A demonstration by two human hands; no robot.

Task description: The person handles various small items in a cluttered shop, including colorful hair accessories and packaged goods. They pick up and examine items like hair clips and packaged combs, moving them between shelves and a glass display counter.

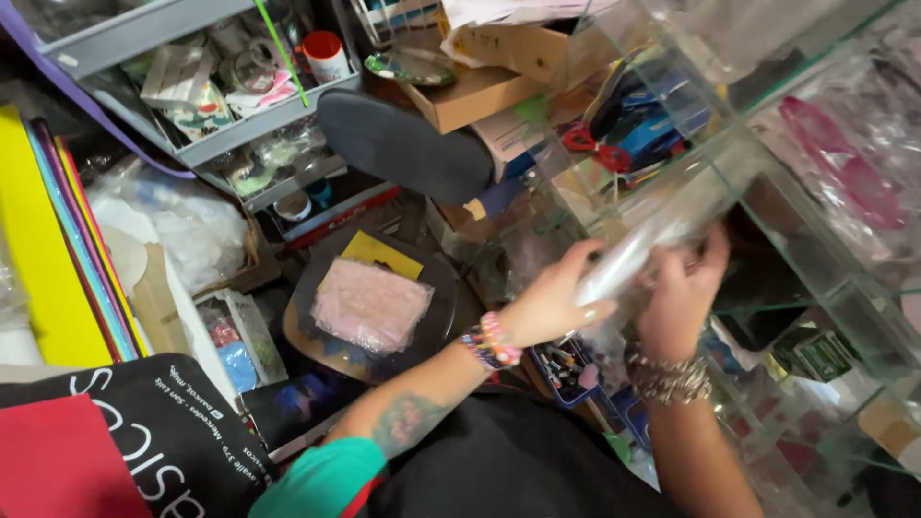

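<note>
Both hands are up at the glass shelf (806, 240), left hand (552, 302) and right hand (683, 293) gripping a clear plastic bag (633, 254) between them. Below sits a round stool (436, 288) with a pink packet (372, 305) on it.

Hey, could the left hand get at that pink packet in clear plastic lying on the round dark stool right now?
Probably not at once: the left hand is gripping the clear plastic bag together with the right hand. The pink packet lies uncovered on the round dark stool, so the path looks open once it lets go.
</note>
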